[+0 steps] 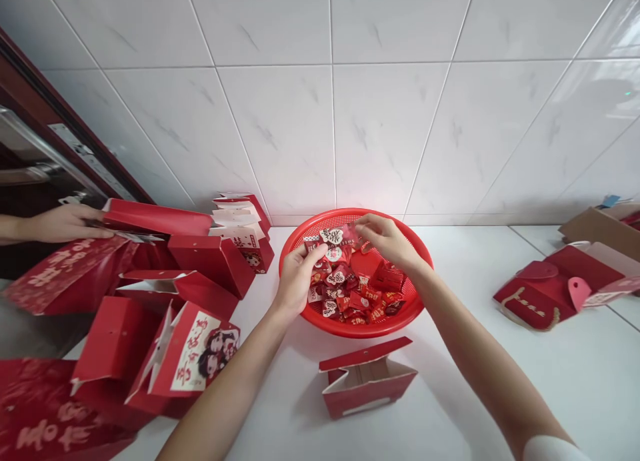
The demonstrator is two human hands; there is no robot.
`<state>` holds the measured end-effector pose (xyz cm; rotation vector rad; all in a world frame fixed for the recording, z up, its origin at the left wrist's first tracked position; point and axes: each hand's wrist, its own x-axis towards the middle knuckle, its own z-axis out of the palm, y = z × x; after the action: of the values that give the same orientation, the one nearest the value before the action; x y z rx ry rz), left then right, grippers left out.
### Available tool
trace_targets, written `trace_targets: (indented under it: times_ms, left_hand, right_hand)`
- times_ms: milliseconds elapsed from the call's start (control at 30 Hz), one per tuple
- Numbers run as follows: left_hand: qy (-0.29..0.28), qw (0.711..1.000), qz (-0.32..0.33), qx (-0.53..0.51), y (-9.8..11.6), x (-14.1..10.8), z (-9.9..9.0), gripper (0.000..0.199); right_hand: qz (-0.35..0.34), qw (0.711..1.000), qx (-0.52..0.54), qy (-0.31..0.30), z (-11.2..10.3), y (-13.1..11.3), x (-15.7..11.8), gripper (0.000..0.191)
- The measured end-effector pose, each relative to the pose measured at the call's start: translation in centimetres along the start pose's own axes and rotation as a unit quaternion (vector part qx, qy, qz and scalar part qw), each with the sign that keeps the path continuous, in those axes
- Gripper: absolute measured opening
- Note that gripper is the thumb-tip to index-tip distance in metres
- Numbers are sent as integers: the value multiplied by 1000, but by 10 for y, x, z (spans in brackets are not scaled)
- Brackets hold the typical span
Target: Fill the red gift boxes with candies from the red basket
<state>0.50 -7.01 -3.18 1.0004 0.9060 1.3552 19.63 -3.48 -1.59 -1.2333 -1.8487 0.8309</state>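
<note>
A red plastic basket [295, 317] holds many wrapped candies [367, 299] in red and dark red wrappers. Over its left side, my left hand [295, 281] is closed around a few wrapped candies [332, 246], its thumb pressed on top. My right hand [387, 239] reaches in over the back right, fingers curled together at a pinkish wrapped candy [349, 234] beside those in my left hand; the fingertips are partly hidden. In front of the basket, a red gift box [369, 389] stands on the white counter with its top open.
Several red gift boxes [213, 257] crowd the counter's left side. Another person's hand [67, 222] is there at a red bag [65, 274]. To the right lie a red box with a rope handle [535, 294] and a cardboard box [583, 224]. A tiled wall [280, 141] rises behind.
</note>
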Motion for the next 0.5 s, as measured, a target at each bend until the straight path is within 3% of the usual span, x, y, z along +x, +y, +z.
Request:
trace_targets:
  times_ms: [100,200,333,500]
  left_hand:
    - [21,1000,-3,-11,0,0,0,39]
    - [30,1000,2,-8,0,1,0,37]
    - [58,997,29,-29,0,2,-1,33]
    - [85,994,40,-56,0,3,-1,27]
  right_hand:
    - [-20,959,-248,-137,6,5,10,19]
    - [-43,920,-316,-229,23,3,14,20]
    - [-72,887,-372,-263,48,-4,16,32]
    - [-83,878,-398,-252,60,-7,23,39]
